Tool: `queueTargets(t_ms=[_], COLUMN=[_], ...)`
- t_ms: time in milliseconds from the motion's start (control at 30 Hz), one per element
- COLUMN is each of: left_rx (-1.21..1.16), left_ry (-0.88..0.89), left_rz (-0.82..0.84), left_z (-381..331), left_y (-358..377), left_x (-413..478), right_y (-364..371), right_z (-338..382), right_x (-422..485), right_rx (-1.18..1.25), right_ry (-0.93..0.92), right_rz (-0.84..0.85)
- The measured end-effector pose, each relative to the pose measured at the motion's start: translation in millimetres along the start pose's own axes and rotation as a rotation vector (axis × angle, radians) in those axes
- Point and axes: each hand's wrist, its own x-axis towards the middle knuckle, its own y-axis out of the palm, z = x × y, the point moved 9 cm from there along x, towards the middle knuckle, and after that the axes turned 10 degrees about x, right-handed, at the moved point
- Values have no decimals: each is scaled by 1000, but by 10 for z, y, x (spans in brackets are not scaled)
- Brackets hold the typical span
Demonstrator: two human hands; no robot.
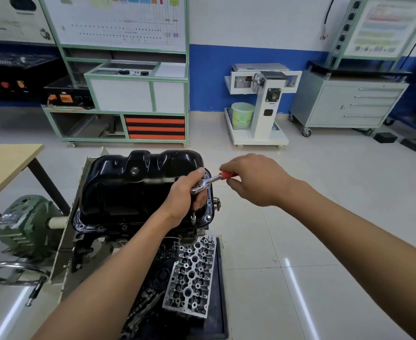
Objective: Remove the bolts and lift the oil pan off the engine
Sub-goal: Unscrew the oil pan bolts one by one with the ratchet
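Oil pan [128, 192]: left hand [183, 196], right hand [253, 180] grip ratchet [207, 182].

I look into an automotive training workshop: green-framed white diagram board [113, 20], grey wheeled drawer cabinet [349, 104], dark stripped engine [89, 244].

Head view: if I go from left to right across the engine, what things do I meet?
Green motor → oil pan → left hand → ratchet → right hand.
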Motion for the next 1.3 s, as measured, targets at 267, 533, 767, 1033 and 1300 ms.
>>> queueTargets(t_ms=[267,533,767,1033,1300], left_rx=[-30,-87,116,141,36], left_ry=[-21,11,81,69,19], left_rz=[-177,-271,97,377,53], left_z=[28,5,-123,-91,42], left_y=[-3,-67,84,278,39], left_x=[30,0,-26,-51,12], right_y=[75,217,-67,49,-23], right_z=[190,361,-28,381,26], right_x=[-390,-340,1,370,55], right_rx=[198,368,51,84,132], right_ry=[109,75,152,-138,0], right_rz=[205,347,164,13,-14])
